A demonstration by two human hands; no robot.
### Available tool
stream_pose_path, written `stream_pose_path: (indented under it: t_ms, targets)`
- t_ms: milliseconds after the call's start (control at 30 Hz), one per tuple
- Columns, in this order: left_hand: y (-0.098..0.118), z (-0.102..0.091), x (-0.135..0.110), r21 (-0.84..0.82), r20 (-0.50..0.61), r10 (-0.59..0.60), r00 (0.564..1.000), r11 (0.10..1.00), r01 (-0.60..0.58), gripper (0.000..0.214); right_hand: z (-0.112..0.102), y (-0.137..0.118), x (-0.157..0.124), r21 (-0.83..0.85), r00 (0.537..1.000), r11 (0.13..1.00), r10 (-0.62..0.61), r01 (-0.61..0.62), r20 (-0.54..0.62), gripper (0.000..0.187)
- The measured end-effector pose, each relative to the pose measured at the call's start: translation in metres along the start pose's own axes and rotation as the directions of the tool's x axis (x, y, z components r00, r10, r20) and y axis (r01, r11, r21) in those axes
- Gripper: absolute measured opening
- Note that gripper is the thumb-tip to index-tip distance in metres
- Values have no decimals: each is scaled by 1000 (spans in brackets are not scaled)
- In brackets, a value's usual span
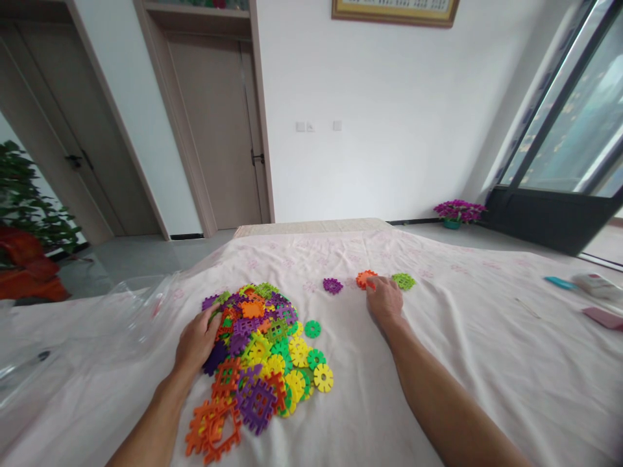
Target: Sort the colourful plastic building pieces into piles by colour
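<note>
1. Your surface [467, 350], draped in a pale cloth with a faint pink floral print, carries all the pieces.
2. The pile of plastic pieces [260, 350] lies to the left of centre: notched, toothed shapes in orange, purple, yellow and green, heaped over one another.
3. Your left hand [195, 340] rests against the pile's left edge, fingers bent over the pieces; whether it grasps one you cannot tell from this view.
4. Your right hand [387, 299] reaches farther forward, its fingertips at the orange piece [364, 279] and partly covering it; whether they pinch or merely touch it cannot be told.
5. The orange piece lies between the purple piece [333, 286], on its left, and the light green piece [403, 281], on its right; the three form a rough row, well apart from most of the pile.
6. At the pile's right side, note a green disc [312, 329] and, nearer you, a yellow disc [324, 377], both notched around the rim.
7. Clear plastic wrapping [141, 301] lies at your far left.
</note>
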State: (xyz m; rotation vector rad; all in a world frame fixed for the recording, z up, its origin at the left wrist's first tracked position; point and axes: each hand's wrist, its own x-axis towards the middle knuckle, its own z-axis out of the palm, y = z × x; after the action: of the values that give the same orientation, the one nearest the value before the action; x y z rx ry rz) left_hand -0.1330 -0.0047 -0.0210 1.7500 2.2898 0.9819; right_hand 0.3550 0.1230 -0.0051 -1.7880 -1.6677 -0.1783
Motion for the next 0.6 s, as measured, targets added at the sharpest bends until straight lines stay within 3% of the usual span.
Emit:
stream_pose_path:
  t_ms: [67, 167, 300, 433, 500, 600]
  targets:
    - [0, 0, 0, -5, -10, 9, 1000, 1000, -9, 55, -3, -13, -2, 20, 999, 999, -29, 30, -20, 28]
    - [1, 0, -1, -2, -11, 4, 1000, 1000, -4, 54, -2, -46, -10, 254, 985, 955, -170, 154, 43, 25]
    - [2, -1, -2, 0, -18, 8, 1000, 1000, -8, 52, 6, -100, -37, 560, 881, 804, -397, 200, 256, 23]
    - [5, -3, -3, 8, -14, 8, 1000, 1000, -7, 54, 5, -139, -66, 532, 781, 786, -532, 314, 326, 41]
    - [7, -4, -3, 16, -9, 0, 1000, 1000, 0, 55, 1, -151, -73, 472, 747, 799, -559, 372, 359, 52]
    - [9, -5, -3, 28, -12, 1, 1000, 1000, 0, 55, -3, -160, -76, 427, 713, 809, -572, 405, 406, 53]
